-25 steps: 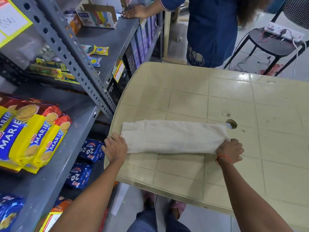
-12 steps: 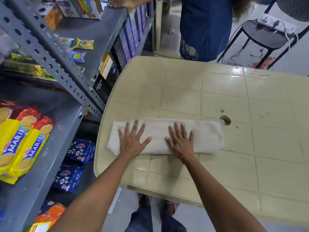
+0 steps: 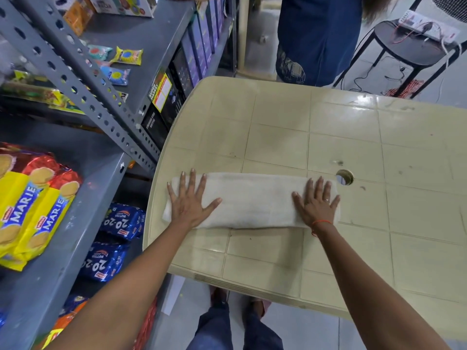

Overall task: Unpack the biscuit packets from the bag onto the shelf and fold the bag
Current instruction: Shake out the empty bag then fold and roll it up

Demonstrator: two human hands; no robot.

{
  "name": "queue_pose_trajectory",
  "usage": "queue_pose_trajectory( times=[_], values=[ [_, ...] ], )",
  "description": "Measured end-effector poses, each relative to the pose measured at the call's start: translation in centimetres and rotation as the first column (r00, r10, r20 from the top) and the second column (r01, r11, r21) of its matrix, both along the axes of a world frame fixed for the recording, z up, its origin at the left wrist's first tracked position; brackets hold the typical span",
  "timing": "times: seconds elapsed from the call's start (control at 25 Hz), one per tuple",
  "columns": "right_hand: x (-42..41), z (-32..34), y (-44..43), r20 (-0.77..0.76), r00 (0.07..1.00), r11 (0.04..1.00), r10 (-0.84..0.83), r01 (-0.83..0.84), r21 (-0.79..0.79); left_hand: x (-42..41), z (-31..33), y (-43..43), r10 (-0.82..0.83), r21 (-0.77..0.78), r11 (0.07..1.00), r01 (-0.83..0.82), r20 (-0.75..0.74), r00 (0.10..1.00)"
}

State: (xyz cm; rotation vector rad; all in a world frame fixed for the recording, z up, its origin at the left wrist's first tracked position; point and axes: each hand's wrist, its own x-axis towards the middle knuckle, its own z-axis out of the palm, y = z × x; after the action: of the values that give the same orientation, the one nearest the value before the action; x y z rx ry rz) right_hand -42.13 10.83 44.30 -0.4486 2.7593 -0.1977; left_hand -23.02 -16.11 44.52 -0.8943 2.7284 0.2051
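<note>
Bag (image 3: 252, 200) of white cloth, folded into a long strip, is lying flat on the beige counter (image 3: 353, 137) near its front left edge. The left hand (image 3: 189, 205) is pressing on its left end and the right hand (image 3: 316, 205) on its right end, both with fingers straight and spread. Yellow biscuit packets (image 3: 32, 205) are lying on the grey shelf (image 3: 83, 223) at the left

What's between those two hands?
Only a bare stretch of the folded bag, on which the left hand and right hand press flat, in the head view.
</note>
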Motion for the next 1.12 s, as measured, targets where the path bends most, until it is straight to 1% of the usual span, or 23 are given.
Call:
queue_pose_trajectory(
  times=[0.04, 0.08, 0.12, 0.16, 0.2, 0.24, 0.28, 0.32, 0.36, 0.4, 0.44, 0.48, 0.52, 0.56, 0.64, 0.72, 0.76, 0.8, 0.84, 0.88, 0.92, 1.0, 1.12],
  values=[
    [1.3, 1.1, -0.9, -0.109, 0.994, 0.995, -0.006, -0.006, -0.102, -1.0, 0.5, 0.6, -0.040, 0.012, 0.999, 0.041, -0.039, 0.998],
    [3.3, 1.2, -1.7, -0.168, 0.984, 0.968, -0.064, 0.020, -0.251, -2.4, 1.0, 1.4, -0.097, 0.041, 0.994, 0.100, -0.072, 0.993],
    [5.8, 1.4, -2.6, -0.125, 0.974, 0.899, -0.186, 0.118, -0.423, -3.9, 1.4, 2.2, -0.168, 0.080, 0.981, 0.175, -0.087, 0.982],
    [8.6, 1.4, -3.5, 0.071, 0.937, 0.759, -0.341, 0.319, -0.567, -5.5, 1.8, 3.0, -0.238, 0.126, 0.961, 0.246, -0.070, 0.969],
    [11.2, 1.9, -4.4, 0.393, 0.791, 0.510, -0.469, 0.606, -0.610, -6.9, 2.1, 3.6, -0.298, 0.176, 0.938, 0.299, -0.034, 0.954],
    [13.2, 2.6, -5.2, 0.706, 0.524, 0.220, -0.477, 0.849, -0.481, -7.9, 2.3, 4.1, -0.339, 0.217, 0.918, 0.331, 0.000, 0.941],
    [14.4, 3.0, -5.8, 0.884, 0.266, 0.029, -0.384, 0.961, -0.276, -8.7, 2.4, 4.4, -0.362, 0.236, 0.907, 0.348, 0.016, 0.932],
    [14.8, 3.2, -6.2, 0.945, 0.130, -0.050, -0.300, 0.987, -0.152, -9.1, 2.4, 4.6, -0.368, 0.239, 0.904, 0.355, 0.011, 0.930],
    [14.5, 3.1, -6.5, 0.963, 0.096, -0.072, -0.253, 0.990, -0.118, -9.2, 2.6, 4.7, -0.358, 0.242, 0.906, 0.348, -0.002, 0.934],
    [14.0, 3.2, -6.8, 0.970, 0.093, -0.081, -0.223, 0.990, -0.114, -9.3, 2.6, 4.7, -0.322, 0.292, 0.904, 0.312, -0.012, 0.947],
    [13.7, 3.4, -7.2, 0.977, 0.102, -0.089, -0.188, 0.989, -0.120, -9.3, 2.9, 4.7, -0.257, 0.401, 0.885, 0.237, -0.005, 0.966],
    [13.4, 3.2, -7.5, 0.981, 0.106, -0.079, -0.161, 0.990, -0.120, -9.3, 3.1, 4.5, -0.180, 0.530, 0.837, 0.134, 0.035, 0.983],
    [13.3, 3.1, -7.8, 0.983, 0.109, -0.055, -0.146, 0.991, -0.118, -9.3, 3.3, 4.3, -0.130, 0.632, 0.774, 0.039, 0.098, 0.987],
    [13.3, 3.1, -7.8, 0.982, 0.119, -0.036, -0.144, 0.991, -0.125, -9.3, 3.6, 4.0, -0.108, 0.699, 0.714, -0.038, 0.163, 0.981],
    [13.5, 3.5, -7.6, 0.980, 0.161, -0.025, -0.114, 0.986, -0.165, -9.0, 4.7, 3.4, -0.065, 0.795, 0.574, -0.194, 0.280, 0.958],
    [13.3, 4.9, -7.3, 0.973, 0.222, -0.044, -0.063, 0.973, -0.225, -8.4, 5.9, 2.9, -0.044, 0.880, 0.368, -0.302, 0.340, 0.939],
    [12.8, 6.0, -7.1, 0.962, 0.267, -0.031, -0.060, 0.963, -0.269, -8.0, 6.8, 2.6, -0.047, 0.910, 0.273, -0.313, 0.337, 0.940],
    [12.2, 7.0, -7.0, 0.944, 0.322, 0.009, -0.067, 0.947, -0.322, -7.9, 7.4, 2.4, -0.055, 0.932, 0.199, -0.302, 0.319, 0.946],
    [11.4, 8.0, -6.9, 0.917, 0.390, 0.071, -0.080, 0.920, -0.385, -7.9, 8.1, 2.1, -0.060, 0.951, 0.140, -0.277, 0.288, 0.956],
    [10.5, 9.3, -6.9, 0.878, 0.471, 0.136, -0.084, 0.879, -0.458, -8.1, 8.8, 1.9, -0.040, 0.966, 0.104, -0.235, 0.240, 0.970],
    [9.4, 10.4, -6.9, 0.829, 0.554, 0.195, -0.082, 0.824, -0.531, -8.3, 9.5, 1.7, 0.013, 0.980, 0.074, -0.187, 0.187, 0.982],
    [7.1, 12.9, -7.2, 0.709, 0.701, 0.278, -0.078, 0.699, -0.659, -9.2, 11.6, 1.4, 0.155, 0.995, 0.046, -0.085, 0.077, 0.985],
    [4.0, 16.8, -8.1, 0.513, 0.857, 0.359, -0.051, 0.495, -0.791, -10.3, 15.9, 1.1, 0.341, 0.997, 0.043, 0.063, -0.074, 0.937]
  ],
)
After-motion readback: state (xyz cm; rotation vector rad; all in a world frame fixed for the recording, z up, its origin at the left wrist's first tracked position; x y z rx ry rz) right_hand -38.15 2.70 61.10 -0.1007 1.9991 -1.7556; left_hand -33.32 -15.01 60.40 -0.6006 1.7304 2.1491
